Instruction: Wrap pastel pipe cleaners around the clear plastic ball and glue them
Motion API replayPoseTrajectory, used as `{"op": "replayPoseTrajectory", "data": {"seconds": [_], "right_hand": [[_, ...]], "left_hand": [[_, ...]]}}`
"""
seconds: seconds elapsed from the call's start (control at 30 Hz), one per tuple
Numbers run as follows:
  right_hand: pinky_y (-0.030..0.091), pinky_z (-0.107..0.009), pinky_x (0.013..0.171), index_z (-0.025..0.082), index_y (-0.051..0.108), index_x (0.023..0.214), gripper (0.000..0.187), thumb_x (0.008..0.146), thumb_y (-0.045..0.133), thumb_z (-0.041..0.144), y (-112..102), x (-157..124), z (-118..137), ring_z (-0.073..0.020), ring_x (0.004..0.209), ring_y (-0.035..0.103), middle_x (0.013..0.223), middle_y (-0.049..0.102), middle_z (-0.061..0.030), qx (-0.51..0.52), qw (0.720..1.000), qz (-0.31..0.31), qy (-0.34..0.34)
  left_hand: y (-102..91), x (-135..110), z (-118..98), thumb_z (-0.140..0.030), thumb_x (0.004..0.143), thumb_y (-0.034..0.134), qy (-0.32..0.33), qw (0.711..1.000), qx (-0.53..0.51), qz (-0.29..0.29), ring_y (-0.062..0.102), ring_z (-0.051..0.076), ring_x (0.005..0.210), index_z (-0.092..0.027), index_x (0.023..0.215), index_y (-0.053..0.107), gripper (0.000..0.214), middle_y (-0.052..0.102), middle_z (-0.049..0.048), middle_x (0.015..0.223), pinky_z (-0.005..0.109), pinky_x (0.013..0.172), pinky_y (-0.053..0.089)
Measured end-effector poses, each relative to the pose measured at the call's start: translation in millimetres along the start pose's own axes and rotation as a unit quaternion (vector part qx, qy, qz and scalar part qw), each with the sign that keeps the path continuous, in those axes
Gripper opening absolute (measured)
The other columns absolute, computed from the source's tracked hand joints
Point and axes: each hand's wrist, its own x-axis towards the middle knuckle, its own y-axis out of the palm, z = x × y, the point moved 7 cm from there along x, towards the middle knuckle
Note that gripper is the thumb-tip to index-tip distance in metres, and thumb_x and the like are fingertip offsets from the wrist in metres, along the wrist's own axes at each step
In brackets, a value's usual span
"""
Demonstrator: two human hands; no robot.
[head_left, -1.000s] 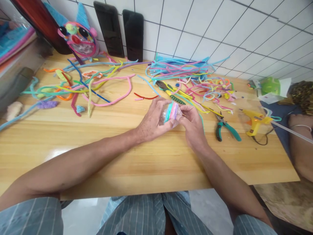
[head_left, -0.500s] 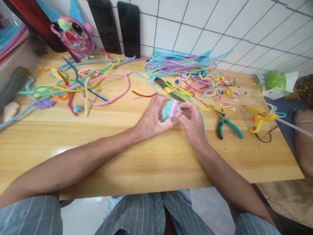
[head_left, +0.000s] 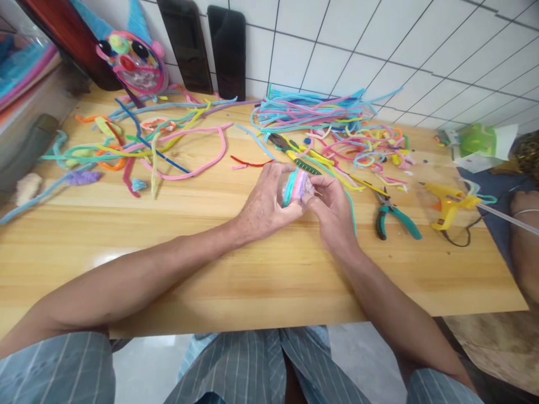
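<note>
A small rounded piece wrapped in teal, pink and lilac pipe cleaner [head_left: 298, 188] is held above the table, between both hands. My left hand [head_left: 266, 201] curls round its left side, thumb below and fingers above. At its right end, the thumb and fingertips of my right hand [head_left: 332, 206] pinch the lilac edge. A thin tan tip sticks out by the right fingers. Part of the piece is hidden by the hands. A teal pipe cleaner [head_left: 352, 210] runs down beside my right hand. Just beyond the hands lie green-and-yellow handled pliers [head_left: 295, 154].
Loose pipe cleaners [head_left: 168, 147] spread over the left of the wooden table [head_left: 252, 286]. A pipe cleaner bundle [head_left: 311, 111] lies by the tiled wall. Teal-handled pliers [head_left: 396, 219] and a yellow glue gun [head_left: 450, 205] sit right. Two phones [head_left: 227, 53] and a horned figure [head_left: 141, 64] stand behind.
The whole view has shifted slightly, so everything appears a little further right. Both hands keep nearly the same hold on the wrapped piece, which is turned very slightly.
</note>
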Motion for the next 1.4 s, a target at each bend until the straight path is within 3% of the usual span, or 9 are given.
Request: {"op": "replayPoseTrajectory", "data": {"seconds": [0.27,0.8,1.07,1.4], "right_hand": [[0.059,-0.049,0.109,0.030,0.066,0.111,0.035,0.083,0.087,0.036,-0.3,-0.9,-2.5,-0.0254,0.117,0.073,0.121,0.076,-0.0032,0.028,1.000,0.004,0.009],[0.058,-0.047,0.110,0.031,0.063,0.115,0.032,0.089,0.081,0.035,0.7,-7.9,-3.0,-0.0230,0.117,0.072,0.125,0.073,-0.0027,0.004,1.000,0.019,-0.019],[0.057,-0.048,0.113,0.032,0.063,0.117,0.032,0.090,0.081,0.036,1.9,-11.6,-3.5,-0.0245,0.124,0.069,0.130,0.071,-0.0034,0.012,0.999,0.023,-0.027],[0.056,-0.048,0.113,0.033,0.063,0.117,0.032,0.091,0.081,0.037,2.7,-11.7,-2.7,-0.0248,0.124,0.069,0.131,0.070,-0.0033,0.013,0.999,0.030,-0.026]], "left_hand": [[0.1,-3.3,-2.6,-0.027,0.091,0.073,0.061,0.998,0.007,-0.008,0.064,0.029,0.127,-0.027,0.143,0.053,0.055,0.064,0.0106,0.134,0.048,0.112,0.057],[-1.7,-5.1,2.1,-0.038,0.097,0.075,0.009,1.000,-0.020,0.016,0.064,0.028,0.129,-0.027,0.139,0.053,0.048,0.063,0.0110,0.136,0.047,0.108,0.059],[-1.1,-7.7,2.1,-0.043,0.099,0.075,0.013,1.000,-0.017,-0.005,0.064,0.027,0.126,-0.028,0.139,0.054,0.048,0.063,0.0097,0.133,0.047,0.108,0.058],[-1.3,-7.5,1.3,-0.032,0.095,0.073,0.008,1.000,-0.001,-0.009,0.065,0.027,0.127,-0.027,0.138,0.053,0.048,0.064,0.0094,0.133,0.046,0.111,0.058]]}}
